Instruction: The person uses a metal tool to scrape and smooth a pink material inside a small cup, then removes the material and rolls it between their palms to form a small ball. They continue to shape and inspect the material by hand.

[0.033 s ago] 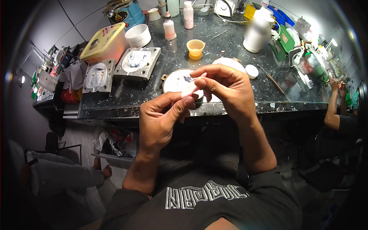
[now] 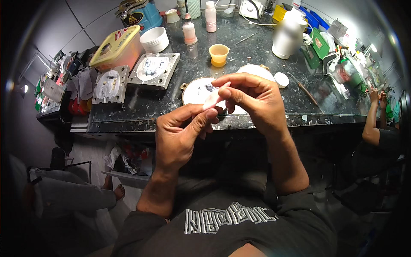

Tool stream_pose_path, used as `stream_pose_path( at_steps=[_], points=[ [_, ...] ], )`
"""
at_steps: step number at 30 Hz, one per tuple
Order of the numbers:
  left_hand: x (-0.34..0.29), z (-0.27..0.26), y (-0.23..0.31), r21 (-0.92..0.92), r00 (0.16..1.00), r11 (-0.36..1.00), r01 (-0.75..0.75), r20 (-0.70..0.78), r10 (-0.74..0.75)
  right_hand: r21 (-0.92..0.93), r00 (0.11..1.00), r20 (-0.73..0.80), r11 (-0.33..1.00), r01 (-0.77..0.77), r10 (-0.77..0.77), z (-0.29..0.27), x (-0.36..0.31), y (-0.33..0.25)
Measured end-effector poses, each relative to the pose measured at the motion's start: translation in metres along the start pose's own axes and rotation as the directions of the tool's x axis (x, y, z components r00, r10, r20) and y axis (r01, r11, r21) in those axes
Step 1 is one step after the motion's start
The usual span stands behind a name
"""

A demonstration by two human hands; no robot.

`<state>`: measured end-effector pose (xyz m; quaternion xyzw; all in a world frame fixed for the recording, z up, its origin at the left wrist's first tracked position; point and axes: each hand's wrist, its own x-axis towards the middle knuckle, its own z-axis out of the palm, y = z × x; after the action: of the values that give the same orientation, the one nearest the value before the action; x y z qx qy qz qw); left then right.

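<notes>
Between my two hands stretches a pale pink, dough-like strip (image 2: 212, 101), held just above the table's front edge. My left hand (image 2: 180, 132) pinches its lower end between thumb and forefinger. At the upper end, my right hand (image 2: 254, 99) grips it with thumb and fingertips, the other fingers curled. Behind my hands lies a round metal flask half filled with white plaster (image 2: 192, 95), dark marks showing on its face. A second round white plaster piece (image 2: 256, 71) sits partly hidden behind my right hand. Fingers cover parts of the strip.
To the left stand two square metal flasks with plaster (image 2: 153, 70), a white bowl (image 2: 154, 40) and a yellow-lidded tub (image 2: 114, 47). An orange cup (image 2: 218, 55), pink bottles (image 2: 189, 31) and a white jar (image 2: 287, 36) stand farther back. A thin tool (image 2: 306, 91) lies right. Other people are at both sides.
</notes>
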<state>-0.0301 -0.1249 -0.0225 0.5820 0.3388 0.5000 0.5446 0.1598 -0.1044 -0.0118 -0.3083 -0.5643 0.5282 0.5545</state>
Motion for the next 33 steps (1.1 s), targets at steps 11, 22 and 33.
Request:
stream_pose_path(
  at_steps=[11,22,33],
  points=[
    [0.006,0.002,-0.012,-0.245,0.998,0.968,-0.052,0.03,0.062,-0.431,0.94,-0.003,0.849,0.307,-0.342,0.019,-0.007,0.01],
    [0.008,-0.007,-0.012,-0.424,0.996,0.904,-0.06,-0.079,0.03,-0.107,0.964,-0.069,0.962,0.249,-0.257,0.026,-0.007,0.017],
    [0.004,0.003,-0.008,-0.202,0.988,0.976,-0.087,-0.14,0.059,-0.16,0.994,0.045,0.982,0.105,-0.099,0.013,-0.006,0.015]
  ],
)
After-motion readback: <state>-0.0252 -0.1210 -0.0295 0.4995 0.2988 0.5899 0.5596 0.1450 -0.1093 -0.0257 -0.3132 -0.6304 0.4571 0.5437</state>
